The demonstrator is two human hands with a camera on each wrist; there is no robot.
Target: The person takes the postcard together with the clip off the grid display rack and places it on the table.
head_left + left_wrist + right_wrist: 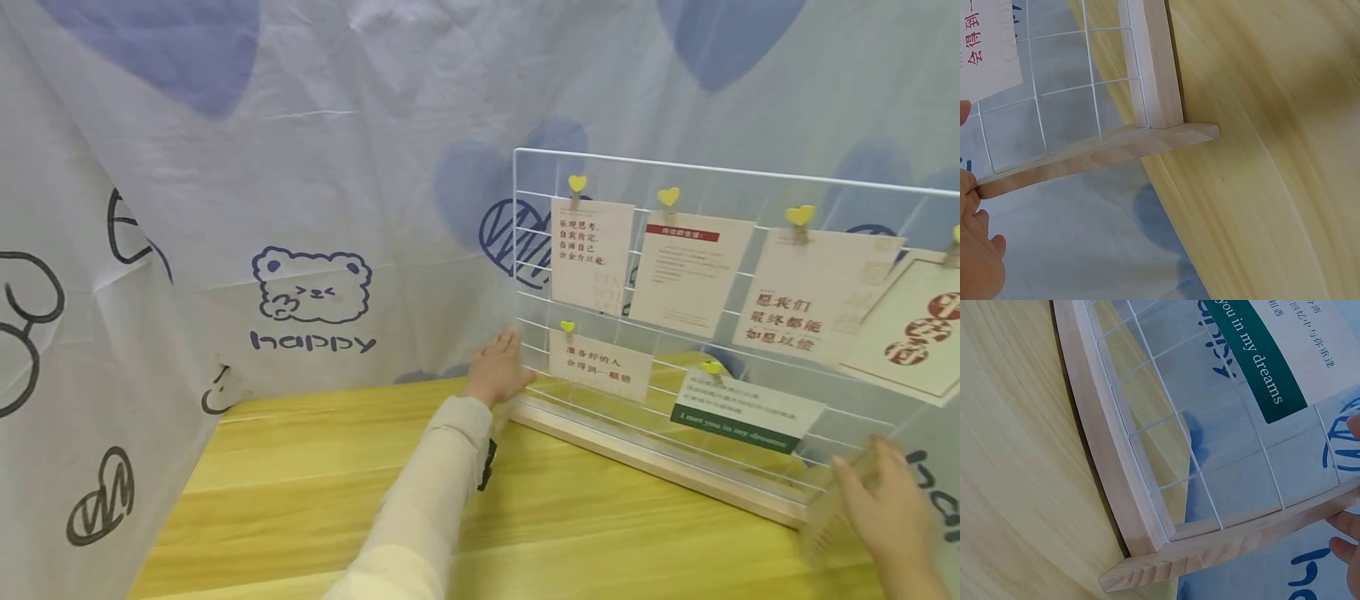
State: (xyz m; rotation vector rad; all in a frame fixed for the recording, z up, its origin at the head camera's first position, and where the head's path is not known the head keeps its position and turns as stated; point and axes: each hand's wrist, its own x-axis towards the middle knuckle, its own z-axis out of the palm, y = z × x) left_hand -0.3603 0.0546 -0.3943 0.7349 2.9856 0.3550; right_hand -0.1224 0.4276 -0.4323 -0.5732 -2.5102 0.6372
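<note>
A white wire grid rack (652, 458) on a pale wooden base stands at an angle on the yellow wood-grain table. Printed cards (693, 275) hang from it by yellow heart-shaped clips (669, 197). At its left end my left hand (498, 371) holds the wooden end piece (1104, 152), with fingers along the outer side and thumb toward the wires. My right hand (888, 500) holds the opposite end piece (1229, 544) the same way, and is slightly blurred. Only the fingertips of each hand show in the wrist views.
A pale cloth (405, 208) with blue hearts and a bear drawing hangs behind and beside the table (300, 483). The rack stands close to the cloth at the back right. A dark band (487, 467) shows at my left wrist.
</note>
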